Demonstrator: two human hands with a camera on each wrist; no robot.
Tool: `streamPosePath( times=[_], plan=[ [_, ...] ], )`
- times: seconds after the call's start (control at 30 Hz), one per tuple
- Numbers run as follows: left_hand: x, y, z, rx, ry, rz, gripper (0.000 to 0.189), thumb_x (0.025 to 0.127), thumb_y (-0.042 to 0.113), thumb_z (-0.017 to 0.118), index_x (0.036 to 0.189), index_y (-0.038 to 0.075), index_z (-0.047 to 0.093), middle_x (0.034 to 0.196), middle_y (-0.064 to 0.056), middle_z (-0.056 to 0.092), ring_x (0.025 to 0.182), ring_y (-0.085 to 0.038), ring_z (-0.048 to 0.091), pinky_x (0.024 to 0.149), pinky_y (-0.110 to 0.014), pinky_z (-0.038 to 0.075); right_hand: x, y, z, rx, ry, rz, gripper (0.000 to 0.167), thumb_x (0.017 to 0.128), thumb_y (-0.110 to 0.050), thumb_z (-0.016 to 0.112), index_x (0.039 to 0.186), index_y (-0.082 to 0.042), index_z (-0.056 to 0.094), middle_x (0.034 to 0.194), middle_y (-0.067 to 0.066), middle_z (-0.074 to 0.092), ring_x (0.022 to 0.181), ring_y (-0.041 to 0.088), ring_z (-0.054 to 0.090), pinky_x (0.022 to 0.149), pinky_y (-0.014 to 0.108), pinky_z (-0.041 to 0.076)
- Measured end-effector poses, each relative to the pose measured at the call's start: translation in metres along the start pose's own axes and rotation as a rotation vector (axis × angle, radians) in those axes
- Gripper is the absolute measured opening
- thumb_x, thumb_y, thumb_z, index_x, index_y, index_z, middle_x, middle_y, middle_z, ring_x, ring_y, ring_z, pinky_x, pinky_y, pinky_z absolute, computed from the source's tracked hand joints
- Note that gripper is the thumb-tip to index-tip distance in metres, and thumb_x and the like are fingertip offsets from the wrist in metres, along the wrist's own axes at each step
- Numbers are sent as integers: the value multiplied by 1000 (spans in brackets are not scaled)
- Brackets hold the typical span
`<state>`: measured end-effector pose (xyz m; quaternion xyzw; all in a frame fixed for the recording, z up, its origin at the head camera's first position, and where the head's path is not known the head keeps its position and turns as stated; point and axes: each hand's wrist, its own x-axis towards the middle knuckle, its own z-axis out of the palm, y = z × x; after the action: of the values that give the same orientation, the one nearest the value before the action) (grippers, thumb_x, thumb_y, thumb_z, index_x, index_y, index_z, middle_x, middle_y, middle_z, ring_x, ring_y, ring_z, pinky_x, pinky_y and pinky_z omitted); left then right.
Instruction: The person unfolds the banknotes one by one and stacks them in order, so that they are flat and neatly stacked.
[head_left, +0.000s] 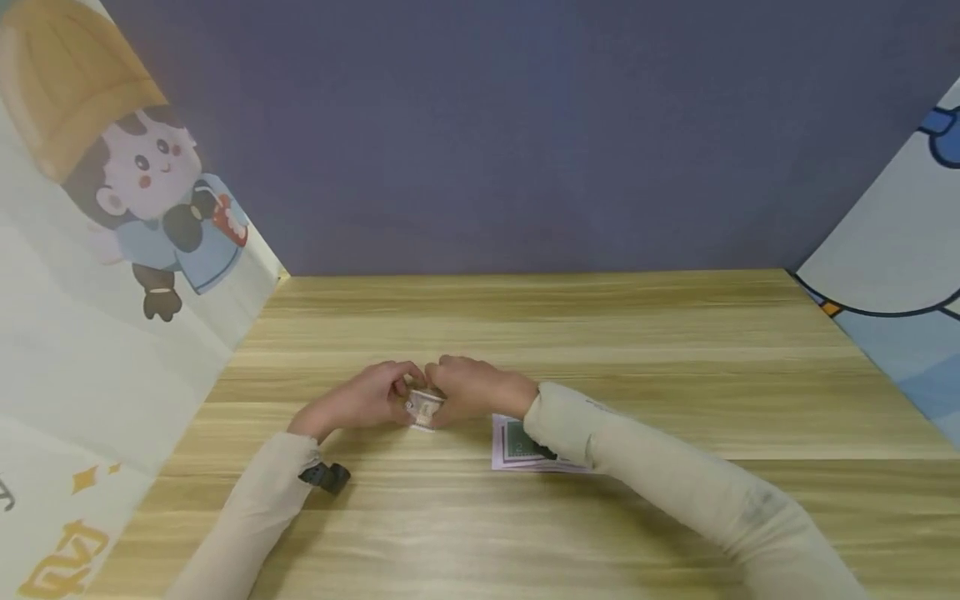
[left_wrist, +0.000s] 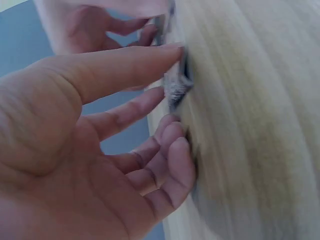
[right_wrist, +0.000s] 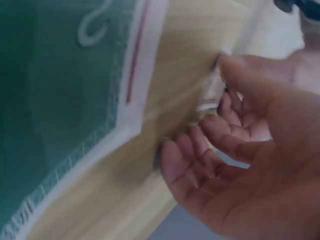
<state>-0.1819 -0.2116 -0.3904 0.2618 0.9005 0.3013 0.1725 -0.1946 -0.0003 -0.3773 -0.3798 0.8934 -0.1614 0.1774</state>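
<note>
A small printed, paper-like piece with pale and brown markings is between both hands, just above the wooden table. In the head view my left hand grips its left side. The left wrist view shows the thumb and forefinger of that hand pinching the folded edge of the piece, which has a dark, finely lined patch. From the other side my right hand pinches it. In the right wrist view the right thumb covers part of the piece. Its exact kind cannot be made out.
Flat green sheets with a pale purple border and a "2" lie under the right forearm, partly hidden by the sleeve. The wooden table meets a dark blue-grey panel behind. Cartoon-printed walls stand at both sides.
</note>
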Motion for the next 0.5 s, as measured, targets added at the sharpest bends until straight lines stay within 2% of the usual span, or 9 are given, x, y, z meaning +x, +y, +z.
streamPosePath(
  times=[0.17, 0.33, 0.5],
  plan=[
    [-1, 3, 0, -11, -8, -14, 32, 77, 2, 82, 100, 3, 60, 93, -8, 60, 84, -22, 54, 72, -30, 47, 5, -6, 3, 7, 2, -8, 30, 81, -22, 83, 99, -8, 62, 89, -3, 60, 79, 11, 54, 67, 22, 47],
    [-1, 6, 1, -33, -16, -49, 34, 77, 2, 82, 98, 4, 55, 89, -7, 59, 78, -19, 53, 66, -29, 47, 5, -9, 3, -13, -2, -11, 34, 78, -22, 85, 99, -9, 61, 93, 0, 61, 83, 12, 52, 71, 23, 46],
    [-2, 8, 1, -57, -18, -46, 36, 77, 0, 80, 100, 4, 52, 86, -8, 59, 74, -17, 54, 63, -29, 47, 6, -7, 4, 28, 1, -22, 36, 78, -20, 86, 99, -10, 59, 91, -1, 60, 80, 11, 51, 68, 22, 45]
  ],
)
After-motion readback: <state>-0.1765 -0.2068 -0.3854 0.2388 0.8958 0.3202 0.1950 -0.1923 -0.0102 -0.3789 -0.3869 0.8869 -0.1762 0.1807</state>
